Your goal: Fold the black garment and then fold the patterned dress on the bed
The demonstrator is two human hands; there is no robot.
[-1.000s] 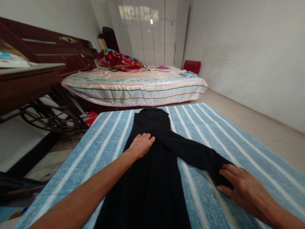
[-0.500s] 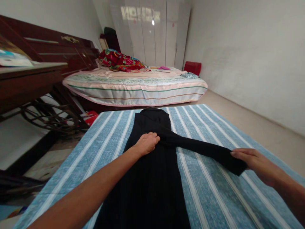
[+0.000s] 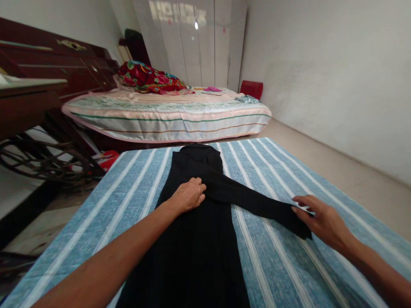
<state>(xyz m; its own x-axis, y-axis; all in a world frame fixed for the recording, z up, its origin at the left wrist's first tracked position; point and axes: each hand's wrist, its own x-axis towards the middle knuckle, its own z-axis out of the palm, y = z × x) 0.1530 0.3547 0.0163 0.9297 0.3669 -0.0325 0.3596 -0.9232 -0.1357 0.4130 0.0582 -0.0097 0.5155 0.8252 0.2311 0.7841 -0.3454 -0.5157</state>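
Observation:
A long black garment (image 3: 195,248) lies flat on a blue-and-white striped sheet (image 3: 276,171), its collar pointing away from me. My left hand (image 3: 188,194) rests palm down on the garment's chest, fingers loosely curled together. One black sleeve (image 3: 257,203) stretches out to the right across the sheet. My right hand (image 3: 321,220) pinches the cuff end of that sleeve between thumb and fingers, low over the sheet.
A mattress (image 3: 167,117) with a pink-and-green cover lies on the floor beyond the sheet, with a red floral bundle (image 3: 144,79) on it. Dark wooden furniture (image 3: 38,94) and a metal frame (image 3: 41,158) stand at left. White wardrobe doors and a red box (image 3: 252,89) are at the back.
My right hand went from lying flat on the sleeve cuff to gripping it, and drew the sleeve straight out to the right. My left hand stayed pressed on the garment's chest.

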